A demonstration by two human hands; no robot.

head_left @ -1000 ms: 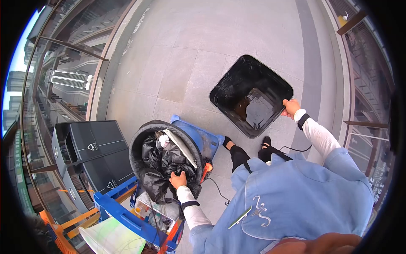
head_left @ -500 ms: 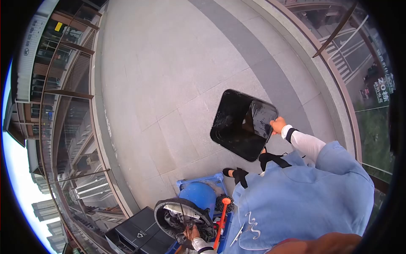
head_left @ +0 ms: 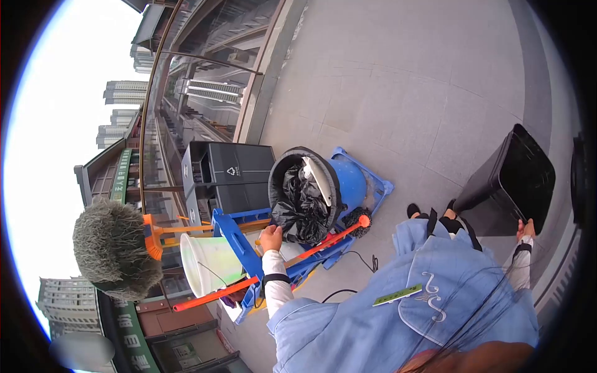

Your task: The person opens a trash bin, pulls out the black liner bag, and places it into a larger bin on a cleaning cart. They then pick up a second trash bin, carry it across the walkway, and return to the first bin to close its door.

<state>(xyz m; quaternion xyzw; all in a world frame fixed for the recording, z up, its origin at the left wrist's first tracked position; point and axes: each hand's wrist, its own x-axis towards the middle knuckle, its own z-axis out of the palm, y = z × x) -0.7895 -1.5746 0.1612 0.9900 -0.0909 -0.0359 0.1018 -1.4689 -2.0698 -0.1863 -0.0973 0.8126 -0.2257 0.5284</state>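
Observation:
My right hand grips the rim of a black plastic bin, which stands tilted at my right side with its open mouth away from me. My left hand is closed beside the rim of a blue barrel; what it holds, if anything, is hidden. A black bin bag lines the barrel, and a long white piece lies in its mouth. The barrel rides on a blue cart, where an orange-red pole lies slantwise.
On the cart's near side are a white bucket and a large grey fluffy duster. Behind the barrel stands a dark recycling bin by a glass railing. A black cord hangs near my apron.
My view has turned left, bringing the cart to the middle. The black bin now appears farther right, still in my right hand. My left hand has come out from over the bag to the barrel's near side.

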